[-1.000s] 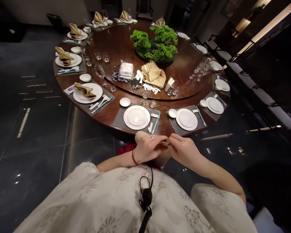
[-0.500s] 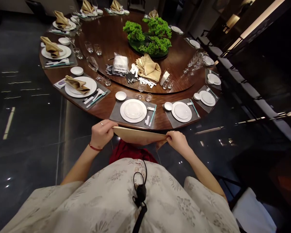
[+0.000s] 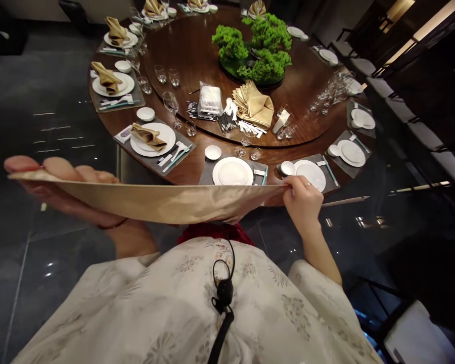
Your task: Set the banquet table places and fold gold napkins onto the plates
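A gold cloth napkin is stretched wide and taut in front of my body. My left hand pinches its left corner far out to the left, fingers closed on the cloth. My right hand grips the right corner near the table's edge. Just beyond the napkin lies a place setting with a white plate on a grey mat, a small white bowl and teal chopsticks.
The big round wooden table carries several place settings, some with folded gold napkins. On its turntable lie a stack of gold napkins, a plastic packet, glasses and a green plant centrepiece. Dark glossy floor lies to my left.
My hands have drawn apart: from together at my middle, the left swung far left and the right a little right, spreading the napkin out wide.
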`<act>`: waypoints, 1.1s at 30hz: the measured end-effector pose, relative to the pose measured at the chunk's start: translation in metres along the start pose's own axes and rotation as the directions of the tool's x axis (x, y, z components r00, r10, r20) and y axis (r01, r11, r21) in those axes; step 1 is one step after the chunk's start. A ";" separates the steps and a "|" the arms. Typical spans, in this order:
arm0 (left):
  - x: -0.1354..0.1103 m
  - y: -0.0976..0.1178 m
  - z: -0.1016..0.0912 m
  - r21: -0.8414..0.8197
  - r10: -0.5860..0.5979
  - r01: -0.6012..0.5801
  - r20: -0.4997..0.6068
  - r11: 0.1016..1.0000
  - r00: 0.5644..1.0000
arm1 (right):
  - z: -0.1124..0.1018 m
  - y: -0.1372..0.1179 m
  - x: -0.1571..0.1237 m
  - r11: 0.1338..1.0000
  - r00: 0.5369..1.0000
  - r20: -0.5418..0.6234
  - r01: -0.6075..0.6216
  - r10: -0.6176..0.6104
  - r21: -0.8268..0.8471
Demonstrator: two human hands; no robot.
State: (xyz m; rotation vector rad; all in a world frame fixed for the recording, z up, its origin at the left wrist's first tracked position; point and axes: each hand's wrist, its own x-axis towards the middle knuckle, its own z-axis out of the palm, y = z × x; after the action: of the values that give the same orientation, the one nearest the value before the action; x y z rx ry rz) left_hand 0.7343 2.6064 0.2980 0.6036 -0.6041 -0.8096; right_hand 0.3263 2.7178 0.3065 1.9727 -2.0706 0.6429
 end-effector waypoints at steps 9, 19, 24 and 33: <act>-0.025 -0.068 0.056 0.309 -0.317 0.171 0.526 0.936 0.789 | 0.072 -0.145 0.056 0.534 0.855 -0.278 0.496 -0.438 0.685; 0.024 -0.072 0.028 0.383 -0.460 0.277 0.558 0.881 0.691 | 0.110 -0.181 0.078 0.455 0.901 -0.245 0.397 -0.358 0.797; 0.037 -0.087 0.026 0.390 -0.472 0.288 0.552 0.875 0.688 | 0.113 -0.185 0.090 0.419 0.893 -0.223 0.388 -0.390 0.821; 0.048 -0.101 0.027 0.411 -0.541 0.360 0.531 0.837 0.652 | 0.114 -0.176 0.105 0.407 0.853 -0.180 0.406 -0.490 0.818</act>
State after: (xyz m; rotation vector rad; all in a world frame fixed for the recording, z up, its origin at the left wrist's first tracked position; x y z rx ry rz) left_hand 0.6940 2.5057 0.2584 0.7507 -1.2334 -1.4588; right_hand 0.5073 2.5714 0.2809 2.9277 -1.1254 1.6603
